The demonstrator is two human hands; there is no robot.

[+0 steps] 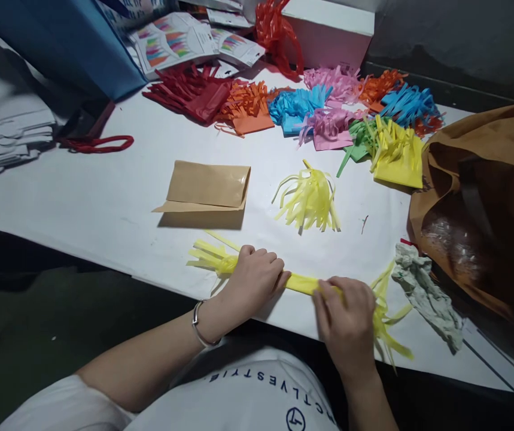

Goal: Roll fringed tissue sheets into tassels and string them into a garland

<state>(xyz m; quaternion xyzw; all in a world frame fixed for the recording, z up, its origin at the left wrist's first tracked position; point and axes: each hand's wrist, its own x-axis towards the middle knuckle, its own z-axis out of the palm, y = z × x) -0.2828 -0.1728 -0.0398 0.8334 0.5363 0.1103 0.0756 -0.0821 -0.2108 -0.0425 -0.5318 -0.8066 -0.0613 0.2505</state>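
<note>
Stretched between my hands near the table's front edge is a yellow tissue-paper tassel strip (pixel 301 283), its middle rolled narrow and its fringed ends fanning out on both sides. My left hand (pixel 257 276) is closed around it, with loose fringe showing beyond the wrist side. Fingers of my right hand (pixel 346 311) are wrapped over the other part, slightly blurred, and fringe spreads past them to the right. Beyond my hands lies a finished-looking yellow tassel (pixel 310 197), bunched at its top. A folded brown paper piece (pixel 207 185) rests to its left.
Fringed tissue bundles in red (pixel 198 99), blue (pixel 299 108), pink (pixel 331 129) and yellow (pixel 398 155) line the back. A brown bag (pixel 476 173) and crumpled cloth (pixel 425 287) are at right. Printed packets (pixel 173 42), a blue bag (pixel 72 42) and white stacks (pixel 5 114) stand left.
</note>
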